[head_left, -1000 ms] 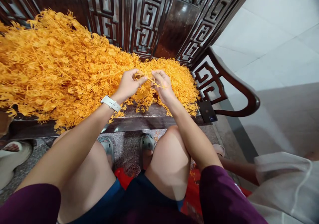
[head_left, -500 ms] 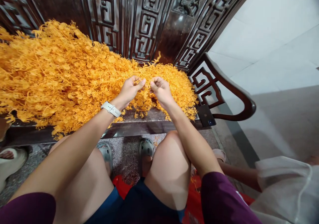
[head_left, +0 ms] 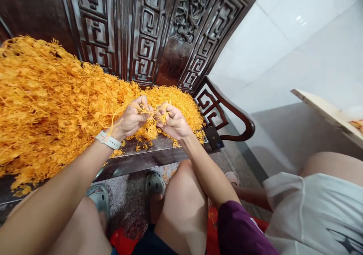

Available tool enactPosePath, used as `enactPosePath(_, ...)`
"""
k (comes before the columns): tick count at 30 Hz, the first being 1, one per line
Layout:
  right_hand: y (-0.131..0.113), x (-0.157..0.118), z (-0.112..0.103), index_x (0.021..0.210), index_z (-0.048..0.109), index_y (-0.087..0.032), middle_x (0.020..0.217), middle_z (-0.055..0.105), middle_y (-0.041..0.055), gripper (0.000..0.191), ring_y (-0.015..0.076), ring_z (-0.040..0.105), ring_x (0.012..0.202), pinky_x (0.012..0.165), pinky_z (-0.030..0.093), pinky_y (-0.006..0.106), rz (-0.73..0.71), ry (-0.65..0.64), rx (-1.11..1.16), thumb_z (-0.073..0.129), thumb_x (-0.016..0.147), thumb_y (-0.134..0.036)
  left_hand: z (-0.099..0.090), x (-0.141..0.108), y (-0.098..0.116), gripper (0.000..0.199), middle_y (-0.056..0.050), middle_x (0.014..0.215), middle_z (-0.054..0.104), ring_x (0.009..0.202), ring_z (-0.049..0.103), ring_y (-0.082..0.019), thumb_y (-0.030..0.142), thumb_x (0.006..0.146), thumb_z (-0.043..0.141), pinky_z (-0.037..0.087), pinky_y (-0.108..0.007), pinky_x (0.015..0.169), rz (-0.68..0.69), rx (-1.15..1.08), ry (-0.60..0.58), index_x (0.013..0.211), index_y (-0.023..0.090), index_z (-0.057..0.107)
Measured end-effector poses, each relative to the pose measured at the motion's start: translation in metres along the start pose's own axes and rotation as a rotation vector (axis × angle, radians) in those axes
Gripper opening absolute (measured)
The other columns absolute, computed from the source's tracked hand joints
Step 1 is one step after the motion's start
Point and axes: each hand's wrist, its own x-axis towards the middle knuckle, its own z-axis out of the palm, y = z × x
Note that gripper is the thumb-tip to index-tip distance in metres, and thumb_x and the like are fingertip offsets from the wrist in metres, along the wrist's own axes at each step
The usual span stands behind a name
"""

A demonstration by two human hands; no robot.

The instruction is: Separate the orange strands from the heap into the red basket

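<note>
My left hand [head_left: 133, 118], with a pale watch strap [head_left: 108, 139] on its wrist, pinches a yellow-orange stringy plastic piece [head_left: 154, 116]. Thin strands of it trail back over that wrist. Close beside it, my right hand [head_left: 175, 123] has its fingers closed on the other end of the same piece. Both hands hover above the front of the bench seat [head_left: 133, 148]. A big heap of similar pieces [head_left: 56, 107] covers the seat to the left. Behind and right of my hands lies a lower heap [head_left: 181, 101]. My fingertips are partly hidden by strands.
The carved dark wooden backrest [head_left: 172, 60] rises behind the heaps. A curved armrest [head_left: 246, 128] closes the bench's right end, with a dark phone [head_left: 214, 138] beside it. A person in light shorts [head_left: 314, 209] sits at right, near a wooden board [head_left: 326, 111]. Something red [head_left: 123, 241] is below me.
The view has swung to the right, bringing the wooden board and more of the neighbouring person into sight. My hands have come together, and strands now show between them.
</note>
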Motion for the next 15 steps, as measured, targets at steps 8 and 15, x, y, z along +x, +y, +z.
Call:
enactPosePath(8, -0.063, -0.058, -0.007, 0.062, 0.047, -0.028, 0.055, 0.032, -0.003, 0.056, 0.0163, 0.033, 0.054, 0.049, 0.038, 0.031, -0.306, -0.205, -0.303, 0.089, 0.068, -0.064, -0.059, 0.015, 0.019, 0.042, 0.005, 0.063, 0.061, 0.069, 0.053, -0.013, 0.012, 0.06, 0.093, 0.034, -0.034, 0.064, 0.114, 0.029, 0.542, 0.068, 0.023, 0.053)
enactPosePath(15, -0.044, -0.019, -0.051, 0.091, 0.061, -0.023, 0.085, 0.062, 0.0054, 0.022, 0.0169, 0.051, 0.072, 0.064, 0.049, 0.03, 0.031, 0.659, -0.107, 0.067, 0.089, -0.044, -0.054, 0.01, 0.036, 0.014, -0.001, 0.08, 0.072, 0.075, 0.056, -0.015, 0.022, 0.079, 0.081, 0.043, -0.035, 0.065, -0.008, 0.011, 0.651, 0.076, 0.025, 0.067)
